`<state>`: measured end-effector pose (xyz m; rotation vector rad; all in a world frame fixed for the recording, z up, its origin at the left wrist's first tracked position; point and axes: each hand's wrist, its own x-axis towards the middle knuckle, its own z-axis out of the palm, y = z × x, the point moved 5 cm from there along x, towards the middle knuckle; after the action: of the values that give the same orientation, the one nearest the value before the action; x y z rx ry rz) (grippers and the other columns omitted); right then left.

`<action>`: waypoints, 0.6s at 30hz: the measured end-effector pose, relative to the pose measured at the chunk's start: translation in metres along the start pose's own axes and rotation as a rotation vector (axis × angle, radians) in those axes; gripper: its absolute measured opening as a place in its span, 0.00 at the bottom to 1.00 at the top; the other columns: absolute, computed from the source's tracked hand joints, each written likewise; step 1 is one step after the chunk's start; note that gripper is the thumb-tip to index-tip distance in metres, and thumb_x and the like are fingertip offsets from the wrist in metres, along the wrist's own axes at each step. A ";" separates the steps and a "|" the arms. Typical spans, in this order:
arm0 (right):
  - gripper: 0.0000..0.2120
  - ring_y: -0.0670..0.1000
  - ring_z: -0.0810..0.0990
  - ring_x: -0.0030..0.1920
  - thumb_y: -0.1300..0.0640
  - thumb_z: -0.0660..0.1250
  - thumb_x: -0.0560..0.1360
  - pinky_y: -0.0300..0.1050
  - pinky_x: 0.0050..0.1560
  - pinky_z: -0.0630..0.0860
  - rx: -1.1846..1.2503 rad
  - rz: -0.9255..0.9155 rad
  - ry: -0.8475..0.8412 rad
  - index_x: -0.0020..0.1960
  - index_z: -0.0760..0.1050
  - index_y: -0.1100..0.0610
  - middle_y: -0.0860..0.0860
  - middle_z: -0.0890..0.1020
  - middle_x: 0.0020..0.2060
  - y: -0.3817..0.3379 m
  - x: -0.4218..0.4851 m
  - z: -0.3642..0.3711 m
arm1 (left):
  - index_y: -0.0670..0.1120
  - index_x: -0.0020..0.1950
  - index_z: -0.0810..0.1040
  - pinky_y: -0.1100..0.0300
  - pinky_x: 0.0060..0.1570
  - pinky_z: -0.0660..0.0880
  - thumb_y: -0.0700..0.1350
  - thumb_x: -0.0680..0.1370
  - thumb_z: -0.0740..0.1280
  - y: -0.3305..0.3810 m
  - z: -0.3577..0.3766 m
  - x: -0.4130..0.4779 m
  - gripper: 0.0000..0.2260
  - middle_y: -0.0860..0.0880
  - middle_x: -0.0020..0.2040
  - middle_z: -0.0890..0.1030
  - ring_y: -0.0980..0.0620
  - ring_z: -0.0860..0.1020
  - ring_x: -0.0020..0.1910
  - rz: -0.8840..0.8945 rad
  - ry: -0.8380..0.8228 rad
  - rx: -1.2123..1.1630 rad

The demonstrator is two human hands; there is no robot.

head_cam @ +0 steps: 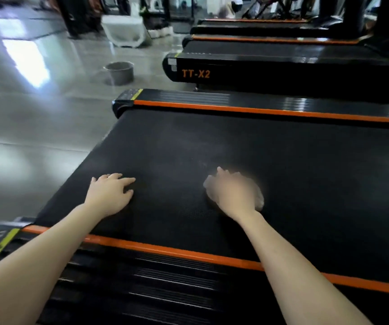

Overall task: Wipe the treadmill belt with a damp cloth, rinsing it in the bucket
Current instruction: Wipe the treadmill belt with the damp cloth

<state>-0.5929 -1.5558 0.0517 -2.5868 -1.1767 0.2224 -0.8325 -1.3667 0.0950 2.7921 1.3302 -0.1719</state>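
A black treadmill belt with orange side strips fills the middle of the head view. My left hand rests flat on the belt near its rear end, fingers spread. Further right, my right hand presses a pale cloth onto the belt; both are blurred by motion, and the hand covers most of the cloth. A small grey bucket stands on the floor beyond the belt's rear end, well away from both hands.
A second treadmill marked TT-X2 lies parallel behind this one, with more machines beyond. A white bin stands on the glossy grey floor at the back left. The near ribbed side rail runs under my forearms.
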 end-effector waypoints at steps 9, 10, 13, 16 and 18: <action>0.30 0.52 0.53 0.76 0.50 0.61 0.76 0.55 0.75 0.45 0.056 -0.505 -0.095 0.75 0.54 0.41 0.46 0.59 0.76 -0.079 -0.048 0.026 | 0.56 0.69 0.71 0.48 0.67 0.64 0.51 0.80 0.58 -0.027 -0.023 0.005 0.18 0.49 0.71 0.70 0.43 0.67 0.68 0.016 0.095 -0.032; 0.30 0.51 0.52 0.76 0.50 0.62 0.76 0.55 0.75 0.45 0.057 -0.551 -0.124 0.75 0.55 0.40 0.45 0.59 0.75 -0.090 -0.054 0.031 | 0.56 0.69 0.71 0.50 0.67 0.64 0.51 0.80 0.58 -0.032 -0.024 0.010 0.18 0.49 0.71 0.69 0.43 0.67 0.69 0.020 0.098 -0.034; 0.30 0.48 0.53 0.76 0.51 0.64 0.74 0.53 0.75 0.47 0.058 -0.512 -0.146 0.74 0.59 0.41 0.43 0.61 0.74 -0.098 -0.040 0.030 | 0.57 0.70 0.71 0.51 0.67 0.63 0.51 0.80 0.56 -0.048 -0.023 0.026 0.18 0.51 0.72 0.68 0.44 0.66 0.69 0.043 0.106 -0.010; 0.28 0.52 0.57 0.75 0.51 0.63 0.74 0.54 0.73 0.52 0.027 -0.278 -0.052 0.72 0.61 0.43 0.48 0.64 0.73 -0.087 -0.007 0.022 | 0.57 0.71 0.68 0.48 0.69 0.60 0.51 0.81 0.55 -0.070 -0.009 0.043 0.18 0.51 0.74 0.65 0.45 0.63 0.72 0.110 0.100 0.050; 0.26 0.55 0.59 0.74 0.52 0.62 0.75 0.56 0.73 0.54 0.027 -0.032 0.049 0.71 0.61 0.45 0.52 0.67 0.71 -0.084 0.011 0.016 | 0.56 0.75 0.62 0.46 0.71 0.56 0.52 0.82 0.52 -0.086 0.007 0.054 0.20 0.51 0.76 0.61 0.44 0.58 0.74 0.168 0.080 0.099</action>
<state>-0.6493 -1.4918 0.0638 -2.5335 -1.1893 0.1659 -0.8665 -1.2716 0.0824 3.0064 1.1233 -0.1244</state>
